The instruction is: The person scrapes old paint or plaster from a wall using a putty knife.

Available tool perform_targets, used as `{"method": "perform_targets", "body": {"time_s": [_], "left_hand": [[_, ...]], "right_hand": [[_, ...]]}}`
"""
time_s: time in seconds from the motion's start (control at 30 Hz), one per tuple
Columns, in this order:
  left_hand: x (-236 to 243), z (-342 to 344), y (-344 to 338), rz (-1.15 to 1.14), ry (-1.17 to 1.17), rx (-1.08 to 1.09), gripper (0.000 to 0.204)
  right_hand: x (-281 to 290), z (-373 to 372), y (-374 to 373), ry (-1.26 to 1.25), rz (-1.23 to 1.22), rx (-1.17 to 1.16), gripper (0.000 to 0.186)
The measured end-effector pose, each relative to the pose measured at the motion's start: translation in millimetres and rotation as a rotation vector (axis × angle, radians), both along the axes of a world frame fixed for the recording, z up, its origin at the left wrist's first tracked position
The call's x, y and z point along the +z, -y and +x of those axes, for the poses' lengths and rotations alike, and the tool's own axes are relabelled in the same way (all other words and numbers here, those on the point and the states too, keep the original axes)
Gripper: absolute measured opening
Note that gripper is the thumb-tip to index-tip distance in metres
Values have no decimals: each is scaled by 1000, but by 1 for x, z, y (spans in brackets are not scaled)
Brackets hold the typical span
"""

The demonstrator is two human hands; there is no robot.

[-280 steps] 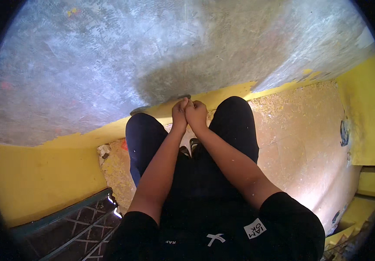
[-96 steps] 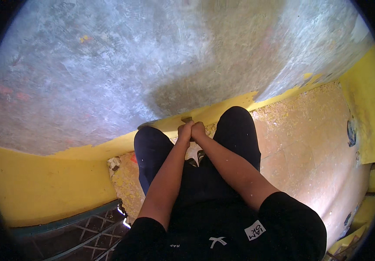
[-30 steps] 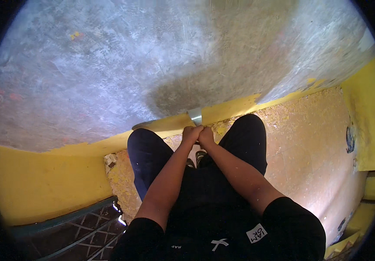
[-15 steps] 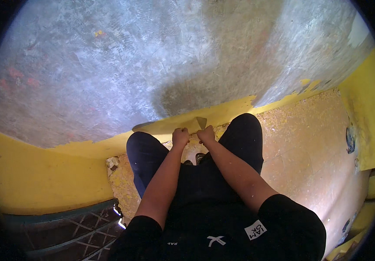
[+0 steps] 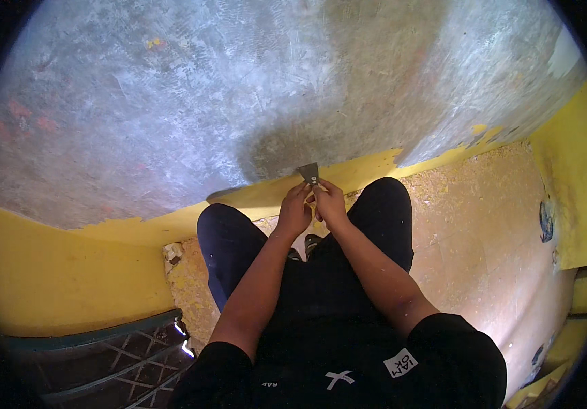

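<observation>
A metal scraper (image 5: 308, 173) points up at the lower edge of the grey, roughly plastered wall (image 5: 252, 82), where it meets a strip of yellow paint (image 5: 348, 165). My right hand (image 5: 329, 204) grips the scraper's handle. My left hand (image 5: 297, 210) has its fingers closed at the same tool from the left, near where handle and blade join. My bent knees, in dark trousers, are either side of both hands. Part of the handle is hidden by my fingers. A dark shadow falls on the wall above the blade.
A tiled floor (image 5: 471, 232) with yellow flakes lies around me. Yellow side walls (image 5: 68, 273) stand left and right. A dark metal grille (image 5: 102, 361) is at the lower left. A pale lump of debris (image 5: 173, 252) sits in the left corner, and dark blue scraps (image 5: 546, 221) lie along the right wall.
Half a second ago my hands were apart, with the scraper at my right hand. They have now come together on it and moved up, raising the blade toward the grey plaster.
</observation>
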State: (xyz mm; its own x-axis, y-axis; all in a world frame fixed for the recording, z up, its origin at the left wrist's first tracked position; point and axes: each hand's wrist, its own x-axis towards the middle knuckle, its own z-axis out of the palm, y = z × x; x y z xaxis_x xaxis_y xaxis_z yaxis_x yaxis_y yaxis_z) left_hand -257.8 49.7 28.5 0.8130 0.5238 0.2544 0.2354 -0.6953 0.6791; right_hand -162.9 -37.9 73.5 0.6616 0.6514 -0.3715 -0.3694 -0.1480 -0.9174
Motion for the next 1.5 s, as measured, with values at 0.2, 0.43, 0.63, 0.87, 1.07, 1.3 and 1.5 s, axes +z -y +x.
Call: {"method": "perform_targets", "body": {"time_s": [0.2, 0.43, 0.63, 0.87, 1.07, 1.3, 1.5], "left_hand": [[7, 13, 5, 9, 118, 109, 46], [-8, 19, -18, -150, 45, 260, 21], [-25, 22, -19, -288, 7, 224, 10], [-16, 60, -7, -289, -384, 69, 25], [-76, -1, -30, -286, -954, -145, 47], [-41, 19, -16, -363, -783, -129, 49], [-42, 12, -18, -444, -790, -120, 50]], "right_hand": [[2, 5, -9, -22, -11, -113, 50], [-2, 21, -22, -86, -61, -76, 53], [-7, 27, -32, -98, -7, -78, 55], [-165, 82, -32, 742, -227, -238, 51], [-80, 28, -59, 33, -380, 11, 46], [-27, 30, -26, 148, -226, -69, 38], [-9, 23, -40, 49, -116, -81, 40]]}}
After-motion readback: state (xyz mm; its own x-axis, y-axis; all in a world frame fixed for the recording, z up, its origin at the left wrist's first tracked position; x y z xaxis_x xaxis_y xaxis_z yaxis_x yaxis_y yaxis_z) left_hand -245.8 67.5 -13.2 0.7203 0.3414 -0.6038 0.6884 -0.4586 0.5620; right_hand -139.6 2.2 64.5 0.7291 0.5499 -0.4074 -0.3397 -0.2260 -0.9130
